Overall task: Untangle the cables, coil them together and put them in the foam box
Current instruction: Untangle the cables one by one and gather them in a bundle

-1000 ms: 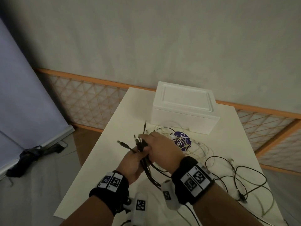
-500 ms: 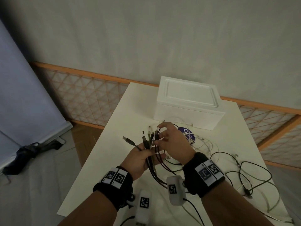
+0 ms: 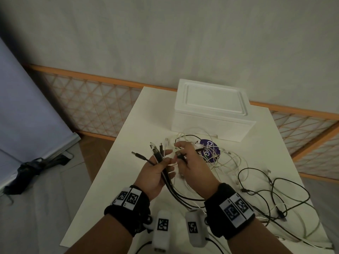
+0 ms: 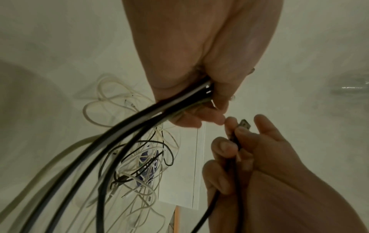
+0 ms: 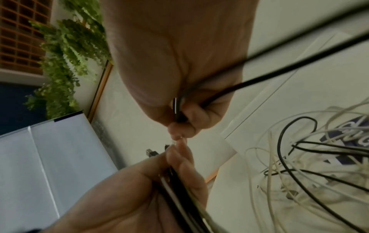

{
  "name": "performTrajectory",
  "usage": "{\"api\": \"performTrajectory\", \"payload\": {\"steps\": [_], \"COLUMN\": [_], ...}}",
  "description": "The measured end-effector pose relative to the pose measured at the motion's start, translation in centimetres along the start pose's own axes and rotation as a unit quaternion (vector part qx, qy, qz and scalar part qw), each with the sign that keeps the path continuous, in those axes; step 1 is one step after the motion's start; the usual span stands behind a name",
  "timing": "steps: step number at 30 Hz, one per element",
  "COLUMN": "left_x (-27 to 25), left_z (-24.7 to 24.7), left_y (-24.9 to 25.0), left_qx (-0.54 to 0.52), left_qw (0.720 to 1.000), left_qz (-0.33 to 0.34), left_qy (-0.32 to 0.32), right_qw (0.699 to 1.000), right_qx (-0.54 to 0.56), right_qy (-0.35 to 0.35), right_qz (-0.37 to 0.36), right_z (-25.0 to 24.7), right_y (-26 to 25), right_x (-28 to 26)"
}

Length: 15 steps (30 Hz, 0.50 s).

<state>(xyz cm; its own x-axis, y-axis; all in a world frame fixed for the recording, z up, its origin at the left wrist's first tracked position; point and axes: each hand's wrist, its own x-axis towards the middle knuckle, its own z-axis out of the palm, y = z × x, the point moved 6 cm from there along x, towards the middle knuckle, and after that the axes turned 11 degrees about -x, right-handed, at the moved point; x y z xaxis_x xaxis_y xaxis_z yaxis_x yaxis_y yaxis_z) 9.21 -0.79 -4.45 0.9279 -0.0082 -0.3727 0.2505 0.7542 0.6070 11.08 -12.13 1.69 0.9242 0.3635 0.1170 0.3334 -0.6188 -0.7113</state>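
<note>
My left hand (image 3: 156, 171) grips a bundle of black and white cable ends (image 3: 157, 154), plugs fanning upward; the same bundle (image 4: 151, 113) runs out of its fist in the left wrist view. My right hand (image 3: 187, 162) pinches one black cable end (image 3: 180, 155) just right of the bundle, and that plug (image 4: 244, 123) shows between thumb and fingers. In the right wrist view the black cable (image 5: 239, 85) passes through the right hand. Loose black and white cables (image 3: 266, 195) trail tangled over the white table (image 3: 128, 153). The white foam box (image 3: 211, 110) stands behind, lid on.
A round purple label (image 3: 211, 151) lies under the white cables in front of the box. Orange lattice panels (image 3: 95, 107) run behind the table. A grey backdrop sheet (image 3: 27, 107) and a dark bundle (image 3: 27, 169) lie on the floor at left.
My right hand has lifted off the bundle and shifted right, now pinching a single black cable end beside it. More plugs stand up in my left hand.
</note>
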Motion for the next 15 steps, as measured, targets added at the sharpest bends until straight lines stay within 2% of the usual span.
{"api": "performTrajectory", "payload": {"steps": [4, 8, 11, 15], "left_x": [0.3, 0.2, 0.1, 0.2], "left_z": [-0.4, -0.2, 0.1, -0.2], "left_y": [-0.4, -0.6, -0.6, -0.2], "left_qx": [-0.013, -0.035, -0.062, -0.04], "left_qw": [1.0, 0.999, 0.998, 0.999], "left_qz": [-0.002, -0.018, -0.009, 0.03], "left_qy": [0.003, -0.02, -0.027, 0.021], "right_qw": [0.997, 0.996, 0.995, 0.991], "right_qx": [-0.049, -0.063, -0.089, -0.11], "right_qy": [-0.056, -0.048, -0.047, -0.072], "right_qz": [-0.026, -0.032, 0.003, 0.025], "right_z": [0.8, 0.3, 0.5, 0.9], "right_y": [-0.6, -1.0, -0.2, 0.3], "right_x": [0.1, 0.0, 0.0, -0.3]}}
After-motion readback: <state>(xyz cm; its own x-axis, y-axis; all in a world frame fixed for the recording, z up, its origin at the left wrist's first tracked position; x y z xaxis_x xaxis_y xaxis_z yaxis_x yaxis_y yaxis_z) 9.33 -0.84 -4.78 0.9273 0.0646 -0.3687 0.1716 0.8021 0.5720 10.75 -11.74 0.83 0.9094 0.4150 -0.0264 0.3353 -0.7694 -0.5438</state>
